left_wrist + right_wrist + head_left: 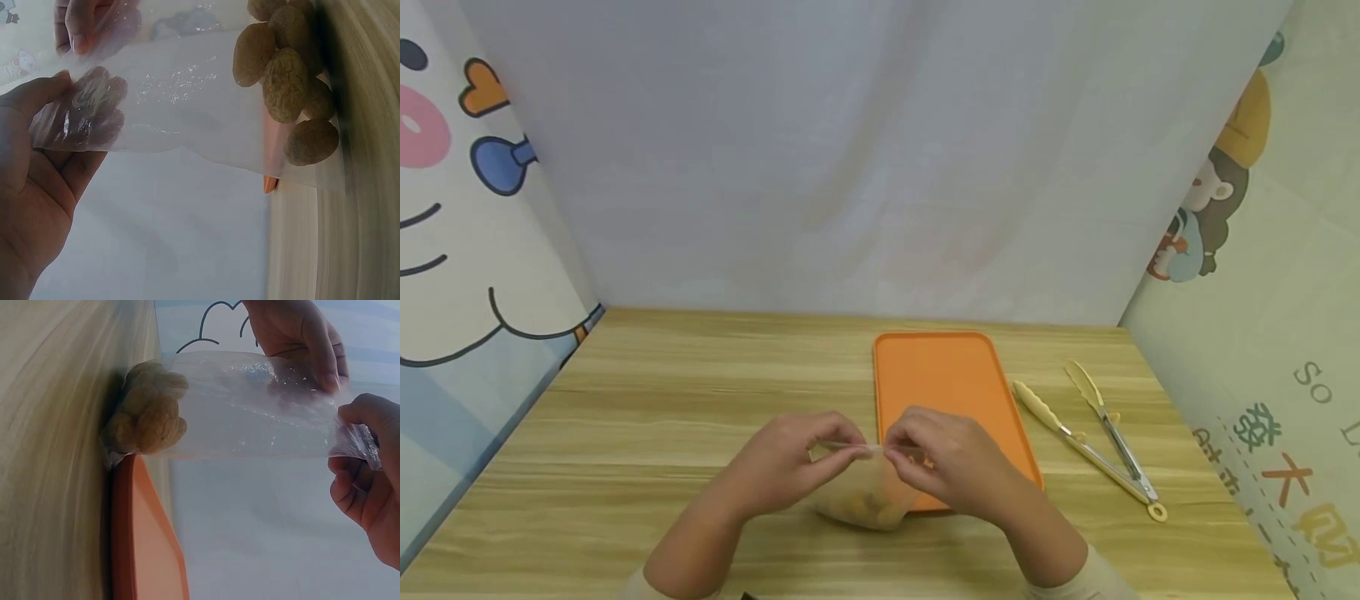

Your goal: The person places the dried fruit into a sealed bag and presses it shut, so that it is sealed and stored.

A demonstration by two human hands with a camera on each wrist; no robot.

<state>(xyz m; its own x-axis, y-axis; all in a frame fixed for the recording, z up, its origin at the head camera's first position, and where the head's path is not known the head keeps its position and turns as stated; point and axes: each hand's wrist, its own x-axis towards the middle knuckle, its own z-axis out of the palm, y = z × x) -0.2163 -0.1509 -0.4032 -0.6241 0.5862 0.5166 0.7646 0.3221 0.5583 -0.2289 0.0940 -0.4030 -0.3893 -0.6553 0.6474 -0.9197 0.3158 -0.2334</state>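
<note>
A clear plastic bag [187, 106] hangs between both hands, its top edge pinched at the opening. My left hand [790, 458] pinches the left part of that edge between thumb and fingers. Close beside it, my right hand [951, 454] pinches the right part the same way, fingertips nearly meeting. At the bottom of the bag lie several brown, wrinkled, egg-shaped pieces [287, 84], clustered down at the wooden tabletop. In the right wrist view the filled end [147, 415] sits beside the rim of an orange tray [128, 531].
The orange tray [936, 375] lies behind and right of the bag, partly covered by the right hand. To its right rest spread tongs [1101, 450] with cream tips and metal arms. Fabric walls with printed drawings border the wooden table [662, 400] at the sides.
</note>
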